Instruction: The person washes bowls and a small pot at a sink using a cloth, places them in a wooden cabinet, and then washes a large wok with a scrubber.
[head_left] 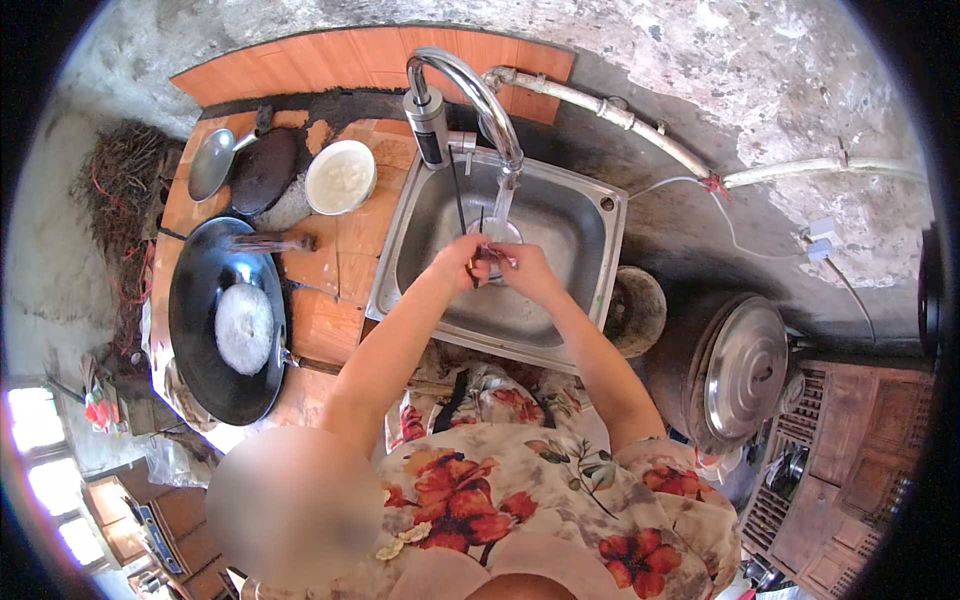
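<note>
Both hands meet over the middle of the steel sink (590,215), under the running tap (470,85). Water stream (503,200) falls from the spout onto the hands.

Left hand (458,262): fingers curled shut around a bundle of dark chopsticks (459,195), whose thin ends stick up toward the tap base. Right hand (522,270): fingers closed on the lower part of the same bundle, or just against it; the exact grip is too small to tell. The chopsticks are thus held in both hands, above the sink basin, in or just beside the stream.

A round drain (495,232) shows just behind the hands. No other dishes visible in the basin.

On the tiled surface (325,325) left of the sink: a large black wok (200,330) with a pale round patch inside, a white bowl (341,177) with pale contents, a dark lid (262,170), and a metal ladle (210,163).

Right of the sink: a big pot with a steel lid (745,368), well apart from the hands.

Judgement on progress: rinsing looks to be mid-way. Water is on and the chopsticks are under it; they are not yet set down, and the tap is not yet shut off. Whether the wok and bowl are to be washed cannot be told.
</note>
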